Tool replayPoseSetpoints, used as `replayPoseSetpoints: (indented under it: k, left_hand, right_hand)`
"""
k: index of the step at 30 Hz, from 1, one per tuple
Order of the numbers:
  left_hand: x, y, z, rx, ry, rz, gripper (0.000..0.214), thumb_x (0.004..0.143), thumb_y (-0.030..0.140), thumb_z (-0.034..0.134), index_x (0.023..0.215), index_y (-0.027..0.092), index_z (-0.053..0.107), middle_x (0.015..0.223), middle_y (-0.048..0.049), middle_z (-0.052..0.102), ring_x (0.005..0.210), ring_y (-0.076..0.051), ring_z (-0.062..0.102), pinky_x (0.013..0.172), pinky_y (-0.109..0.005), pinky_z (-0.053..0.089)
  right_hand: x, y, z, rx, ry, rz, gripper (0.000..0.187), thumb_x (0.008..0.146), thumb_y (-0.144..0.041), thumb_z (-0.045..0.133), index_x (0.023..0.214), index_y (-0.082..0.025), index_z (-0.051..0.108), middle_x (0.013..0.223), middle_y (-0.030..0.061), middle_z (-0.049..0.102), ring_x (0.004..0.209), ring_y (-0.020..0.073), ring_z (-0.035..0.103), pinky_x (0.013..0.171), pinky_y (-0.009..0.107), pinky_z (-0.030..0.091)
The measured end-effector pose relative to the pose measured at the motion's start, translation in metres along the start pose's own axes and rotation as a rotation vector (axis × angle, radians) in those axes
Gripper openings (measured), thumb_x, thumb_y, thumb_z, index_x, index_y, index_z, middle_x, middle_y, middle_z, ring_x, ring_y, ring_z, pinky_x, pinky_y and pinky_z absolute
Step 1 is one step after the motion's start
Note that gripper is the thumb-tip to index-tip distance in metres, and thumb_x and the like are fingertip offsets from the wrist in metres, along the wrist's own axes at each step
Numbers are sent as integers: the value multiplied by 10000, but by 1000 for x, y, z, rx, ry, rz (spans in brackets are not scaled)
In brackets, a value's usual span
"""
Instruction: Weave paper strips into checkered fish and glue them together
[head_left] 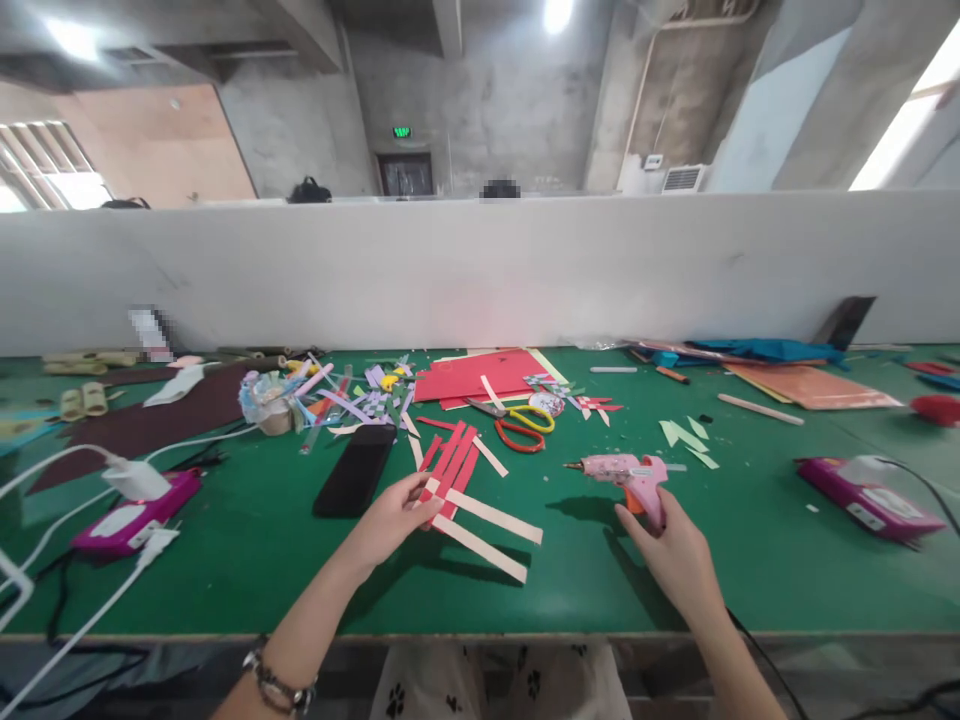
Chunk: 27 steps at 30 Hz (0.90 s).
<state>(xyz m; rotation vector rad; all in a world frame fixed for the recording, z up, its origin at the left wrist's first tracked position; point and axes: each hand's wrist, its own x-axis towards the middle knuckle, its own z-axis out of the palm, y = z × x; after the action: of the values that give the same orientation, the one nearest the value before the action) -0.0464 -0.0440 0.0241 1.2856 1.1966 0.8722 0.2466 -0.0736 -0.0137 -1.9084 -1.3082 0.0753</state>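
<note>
My left hand (pixel 394 518) pinches a piece of woven paper strips (pixel 454 462) at its lower left corner. Red strips run up and away from me, and cream strips (pixel 495 515) cross them and stick out to the right. In my right hand (pixel 675 548) is a pink hot glue gun (pixel 634 478) with an orange trigger, its nozzle pointing left toward the strips with a gap between. Just beyond the woven piece lie scissors (pixel 525 425) with red and yellow handles. A black phone (pixel 355 470) lies left of the strips.
Red paper sheets (pixel 472 378) lie at the back middle, beside a heap of cut strips (pixel 367 400). Purple power strips (pixel 139 515) (pixel 870 497) with cables sit at both sides. Pale green scraps (pixel 686 437) lie right of the glue gun. A white partition (pixel 480 275) closes the table's back.
</note>
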Motion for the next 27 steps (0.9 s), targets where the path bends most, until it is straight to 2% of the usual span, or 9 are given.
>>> replayPoseSetpoints:
  k: [6, 9, 14, 17, 21, 24, 27]
  left_hand:
    - [-7, 25, -7, -497, -16, 1, 255, 542, 206, 740, 751, 122, 619, 589, 27, 565, 481, -45, 484, 475, -147, 430]
    - [-6, 39, -5, -626, -18, 23, 192, 570, 135, 725, 724, 119, 611, 573, 27, 570, 453, -41, 505, 464, -135, 463]
    - [-4, 60, 2, -688, -29, 63, 130, 608, 79, 689, 628, 123, 568, 532, 30, 569, 455, -58, 543, 482, -148, 498]
    - [2, 67, 7, -729, -20, 76, 124, 617, 61, 675, 628, 120, 567, 528, 26, 577, 435, -55, 538, 457, -138, 488]
    - [11, 73, 11, -788, 45, 66, 123, 647, 27, 636, 632, 120, 557, 529, 21, 587, 433, -58, 547, 449, -137, 491]
    - [17, 80, 9, -819, 99, 88, 177, 656, 5, 614, 580, 132, 518, 487, 38, 557, 409, -55, 536, 447, -138, 492]
    - [26, 85, 2, -766, 92, 129, 170, 658, 9, 613, 594, 136, 520, 515, 37, 563, 424, -53, 541, 456, -135, 492]
  right_hand:
    - [31, 9, -16, -115, -65, 34, 260, 620, -483, 405, 600, -228, 359, 497, -13, 475, 451, 155, 463, 454, 242, 327]
    - [46, 7, -24, -241, -126, 60, 202, 668, -412, 423, 615, -224, 374, 557, 16, 529, 509, 176, 522, 469, 243, 350]
    - [55, 9, -24, -388, -199, 1, 120, 722, -282, 433, 639, -197, 451, 661, 65, 598, 616, 196, 579, 514, 248, 386]
    - [56, 13, -20, -454, -199, -28, 151, 754, -260, 412, 683, -168, 507, 741, 104, 610, 704, 216, 592, 571, 267, 407]
    - [56, 14, -21, -542, -202, 19, 216, 766, -300, 415, 764, -139, 558, 841, 136, 602, 834, 257, 582, 610, 290, 418]
    - [57, 15, -24, -513, -225, 21, 241, 768, -320, 413, 782, -141, 573, 826, 122, 612, 823, 246, 588, 649, 292, 422]
    - [60, 19, -25, -484, -202, 14, 242, 751, -332, 429, 776, -149, 585, 791, 115, 625, 793, 244, 596, 692, 301, 424]
